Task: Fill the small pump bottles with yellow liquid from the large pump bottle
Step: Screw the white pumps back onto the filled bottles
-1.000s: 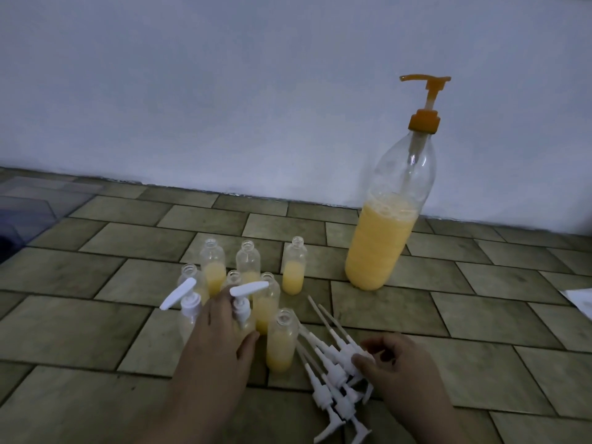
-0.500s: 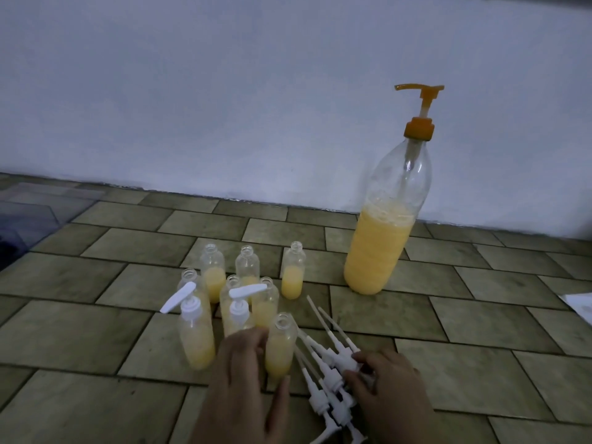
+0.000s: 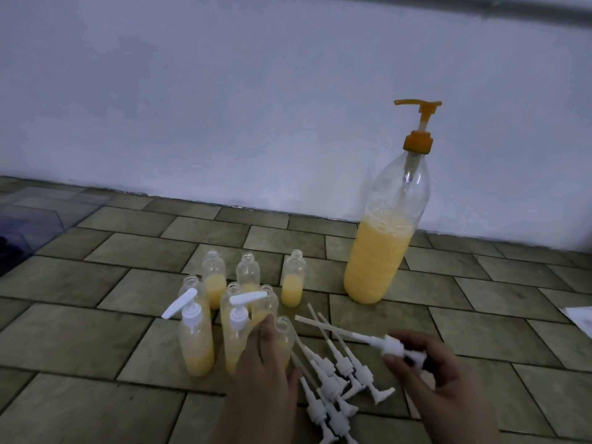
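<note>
A large clear bottle (image 3: 381, 251) with an orange pump, about half full of yellow liquid, stands near the wall at the right. Several small bottles (image 3: 292, 277) with yellow liquid stand on the tiled floor; two capped small bottles (image 3: 195, 341) at the front left carry white pumps. My left hand (image 3: 262, 373) grips an uncapped small bottle (image 3: 283, 330) at the front of the group. My right hand (image 3: 439, 379) pinches a white pump head (image 3: 389, 344) by its collar, its long tube pointing left above the floor. A pile of loose white pumps (image 3: 336, 382) lies between my hands.
The white wall (image 3: 224, 107) runs behind the bottles. A clear plastic sheet or lid (image 3: 28, 219) lies at the far left. A white paper corner (image 3: 579, 318) shows at the right edge.
My right hand has lifted one white pump out of the pile and holds it raised. My left hand has closed round the front uncapped small bottle.
</note>
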`<action>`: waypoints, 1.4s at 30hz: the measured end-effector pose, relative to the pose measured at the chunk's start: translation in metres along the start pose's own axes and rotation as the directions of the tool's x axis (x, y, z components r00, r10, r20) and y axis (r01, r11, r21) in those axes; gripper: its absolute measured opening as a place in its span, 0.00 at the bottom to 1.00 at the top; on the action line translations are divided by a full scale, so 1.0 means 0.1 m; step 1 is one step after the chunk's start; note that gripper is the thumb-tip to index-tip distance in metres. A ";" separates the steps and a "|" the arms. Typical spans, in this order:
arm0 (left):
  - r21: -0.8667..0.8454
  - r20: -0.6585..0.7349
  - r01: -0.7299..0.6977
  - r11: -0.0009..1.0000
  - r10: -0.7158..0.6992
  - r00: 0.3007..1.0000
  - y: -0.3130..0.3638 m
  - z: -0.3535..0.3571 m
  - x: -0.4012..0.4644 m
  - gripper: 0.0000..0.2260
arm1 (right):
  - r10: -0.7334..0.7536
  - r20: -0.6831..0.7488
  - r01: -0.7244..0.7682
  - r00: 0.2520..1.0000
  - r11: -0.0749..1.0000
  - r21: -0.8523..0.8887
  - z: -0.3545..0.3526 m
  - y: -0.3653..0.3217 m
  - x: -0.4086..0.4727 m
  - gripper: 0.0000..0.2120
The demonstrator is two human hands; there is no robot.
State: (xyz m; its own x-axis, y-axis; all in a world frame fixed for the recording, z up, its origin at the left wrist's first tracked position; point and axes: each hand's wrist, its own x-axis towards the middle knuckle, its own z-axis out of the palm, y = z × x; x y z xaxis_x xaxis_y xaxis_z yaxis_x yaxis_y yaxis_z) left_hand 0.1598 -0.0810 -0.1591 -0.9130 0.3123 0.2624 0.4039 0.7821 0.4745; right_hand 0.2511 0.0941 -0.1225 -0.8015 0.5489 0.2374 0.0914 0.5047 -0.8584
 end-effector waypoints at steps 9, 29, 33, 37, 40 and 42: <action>0.045 -0.117 -0.122 0.991 0.127 0.985 -0.02 0.15 0.10 0.30 | -0.319 -0.037 0.304 0.947 0.929 -0.211 -0.08 -0.17 0.01 0.24; -0.113 -0.178 -0.354 0.928 0.332 0.926 -0.05 -0.07 0.09 0.18 | -0.529 0.140 0.522 0.837 0.694 -0.497 -0.40 -0.62 0.24 0.15; -0.094 -0.309 -0.531 0.842 0.482 0.820 0.02 -0.25 0.13 0.17 | -0.544 0.267 0.593 0.795 0.608 -0.527 -0.49 -0.99 0.33 0.10; -0.418 -0.271 -0.413 0.809 0.322 0.907 0.19 -0.55 0.15 0.19 | -0.522 0.450 0.689 0.724 0.569 -0.448 -0.39 -1.37 0.46 0.10; -0.761 -0.105 -0.183 0.623 0.161 0.981 0.27 -0.71 0.20 0.22 | -0.454 0.530 0.649 0.716 0.712 -0.268 -0.28 -1.53 0.55 0.16; -0.884 0.027 -0.044 0.465 0.144 0.989 0.27 -0.79 0.25 0.26 | -0.459 0.524 0.611 0.717 0.776 -0.157 -0.23 -1.61 0.62 0.19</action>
State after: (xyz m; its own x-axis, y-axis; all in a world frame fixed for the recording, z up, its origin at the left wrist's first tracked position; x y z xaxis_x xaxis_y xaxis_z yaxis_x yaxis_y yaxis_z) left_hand 0.1521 -0.0946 -0.0729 -0.8464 0.4362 0.3055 0.2781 -0.1271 0.9521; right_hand 0.2004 0.0616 0.0409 -0.9268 -0.1871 0.3256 -0.3258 0.8317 -0.4496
